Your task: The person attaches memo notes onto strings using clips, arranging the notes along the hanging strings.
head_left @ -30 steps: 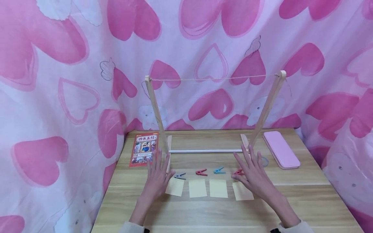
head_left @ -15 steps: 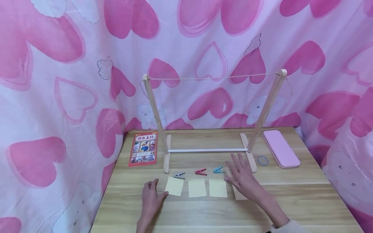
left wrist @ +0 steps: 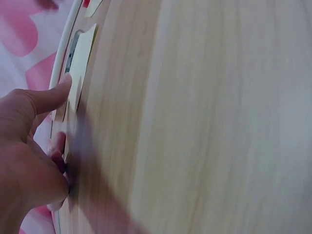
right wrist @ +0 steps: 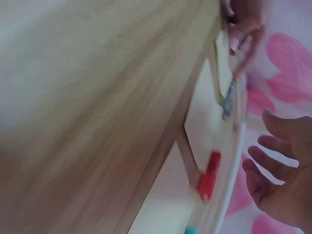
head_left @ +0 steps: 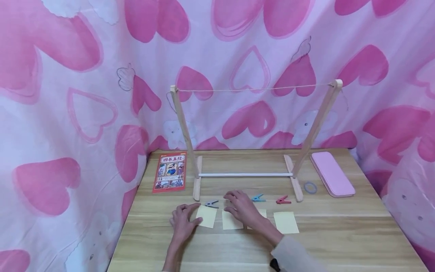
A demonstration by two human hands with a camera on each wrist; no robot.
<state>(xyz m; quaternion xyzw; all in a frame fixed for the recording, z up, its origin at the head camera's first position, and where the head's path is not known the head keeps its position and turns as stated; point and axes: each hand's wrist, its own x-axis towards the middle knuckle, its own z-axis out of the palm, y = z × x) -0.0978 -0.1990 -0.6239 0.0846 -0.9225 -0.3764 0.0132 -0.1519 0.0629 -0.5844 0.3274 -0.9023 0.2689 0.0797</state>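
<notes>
The left hand [head_left: 182,223] is touching the left side of the first yellow note [head_left: 209,216] with its thumb, forefinger extending toward the far corner, with no firm pinch showing; the right hand [head_left: 242,207] is hovering over the second note [head_left: 232,223], fingers loosely bent and grasping nothing; for good handling, the left thumb should probably be steadying the paper lightly, avoiding creases and the grey clip [head_left: 212,204] lying between the hands; the wood-grain desk [head_left: 326,241] is spreading beneath both; beyond them a wooden stand [head_left: 320,124] is standing upright, and a heart-patterned curtain [head_left: 68,204] is hanging behind it.
</notes>
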